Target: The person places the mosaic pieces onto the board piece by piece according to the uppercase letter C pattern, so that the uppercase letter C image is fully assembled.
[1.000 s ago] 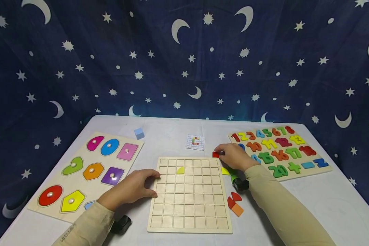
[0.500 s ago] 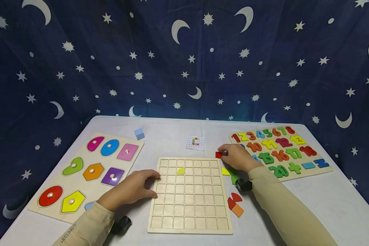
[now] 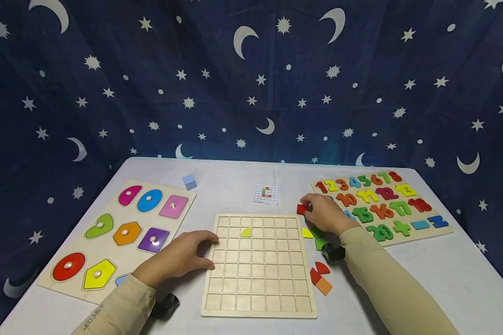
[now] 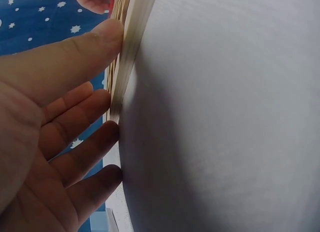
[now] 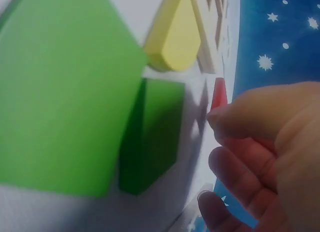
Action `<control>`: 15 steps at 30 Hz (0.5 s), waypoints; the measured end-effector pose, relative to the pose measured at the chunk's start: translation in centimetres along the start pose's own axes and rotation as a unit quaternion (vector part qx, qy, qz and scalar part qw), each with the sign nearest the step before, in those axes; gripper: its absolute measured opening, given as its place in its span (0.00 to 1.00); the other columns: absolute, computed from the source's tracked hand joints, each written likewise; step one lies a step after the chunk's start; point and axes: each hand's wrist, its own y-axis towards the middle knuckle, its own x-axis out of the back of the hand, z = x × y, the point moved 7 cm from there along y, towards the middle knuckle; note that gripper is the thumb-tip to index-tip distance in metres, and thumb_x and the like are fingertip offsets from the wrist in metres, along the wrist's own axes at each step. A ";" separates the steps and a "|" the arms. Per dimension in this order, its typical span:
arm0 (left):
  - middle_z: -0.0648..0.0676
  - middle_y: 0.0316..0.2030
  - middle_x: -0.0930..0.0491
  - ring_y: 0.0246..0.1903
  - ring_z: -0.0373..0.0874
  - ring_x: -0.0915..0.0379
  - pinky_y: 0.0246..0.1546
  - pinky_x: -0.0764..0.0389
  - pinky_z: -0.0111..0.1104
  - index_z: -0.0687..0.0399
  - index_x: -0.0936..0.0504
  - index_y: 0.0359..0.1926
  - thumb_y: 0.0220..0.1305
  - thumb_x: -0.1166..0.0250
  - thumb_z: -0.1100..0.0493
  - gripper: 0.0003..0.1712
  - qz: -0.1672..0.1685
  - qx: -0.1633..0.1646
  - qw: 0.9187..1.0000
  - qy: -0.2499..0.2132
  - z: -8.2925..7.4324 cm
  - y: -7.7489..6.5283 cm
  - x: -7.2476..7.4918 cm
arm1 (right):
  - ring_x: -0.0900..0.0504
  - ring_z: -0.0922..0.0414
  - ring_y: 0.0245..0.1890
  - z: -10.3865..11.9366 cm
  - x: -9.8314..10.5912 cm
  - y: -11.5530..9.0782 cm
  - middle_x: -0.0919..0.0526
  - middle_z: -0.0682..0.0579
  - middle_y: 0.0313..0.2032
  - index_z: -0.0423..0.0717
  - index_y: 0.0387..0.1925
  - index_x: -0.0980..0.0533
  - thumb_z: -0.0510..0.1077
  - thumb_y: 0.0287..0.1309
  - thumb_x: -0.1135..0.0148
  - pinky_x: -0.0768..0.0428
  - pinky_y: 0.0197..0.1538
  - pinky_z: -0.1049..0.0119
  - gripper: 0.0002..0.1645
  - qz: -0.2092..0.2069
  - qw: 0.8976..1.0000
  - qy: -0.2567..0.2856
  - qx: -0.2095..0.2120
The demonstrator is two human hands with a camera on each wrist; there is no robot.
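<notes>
My right hand [image 3: 327, 214] pinches a red square tile [image 3: 301, 209] just beyond the board's far right corner; in the right wrist view the thumb and a fingertip meet at the red tile [image 5: 219, 94]. A pale wooden grid board [image 3: 257, 270] lies in the middle, with a yellow quarter-round tile [image 3: 246, 232] in one upper cell. My left hand [image 3: 184, 256] rests at the board's left edge, fingers spread loosely; in the left wrist view its thumb touches the board edge [image 4: 131, 42]. Partly behind my right wrist lie a yellow tile [image 3: 307, 233] and green tiles [image 3: 320, 244].
Red tiles [image 3: 322, 268] and an orange square [image 3: 323, 286] lie right of the board. A small pattern card [image 3: 266, 193] lies behind it. A knobbed shape puzzle [image 3: 136, 204] is at left, a number puzzle [image 3: 406, 235] at right. A blue cube [image 3: 189, 182] stands at the back left.
My right hand has shifted slightly to the right, and the red tile has moved along with it. My left hand has stayed at the board edge.
</notes>
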 end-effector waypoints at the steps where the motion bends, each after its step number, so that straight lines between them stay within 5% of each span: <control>1: 0.51 0.51 0.19 0.57 0.53 0.26 0.64 0.30 0.49 0.55 0.18 0.52 0.46 0.18 0.60 0.30 0.000 0.000 1.000 0.000 0.0 0.0 0.0 | 0.24 0.47 0.48 0.0 0.1 -0.1 0.21 0.41 0.54 0.37 0.60 0.25 0.35 0.62 0.39 0.24 0.61 0.47 0.24 -0.001 1.000 0.002 0.002; 15: 0.54 0.52 0.19 0.57 0.55 0.26 0.63 0.30 0.51 0.57 0.19 0.52 0.47 0.18 0.59 0.30 0.003 -0.020 1.000 0.009 -0.1 0.1 0.1 | 0.23 0.45 0.53 2.3 0.1 -0.8 0.20 0.43 0.55 0.39 0.59 0.24 0.37 0.63 0.39 0.23 0.60 0.48 0.23 -0.011 0.999 0.011 0.042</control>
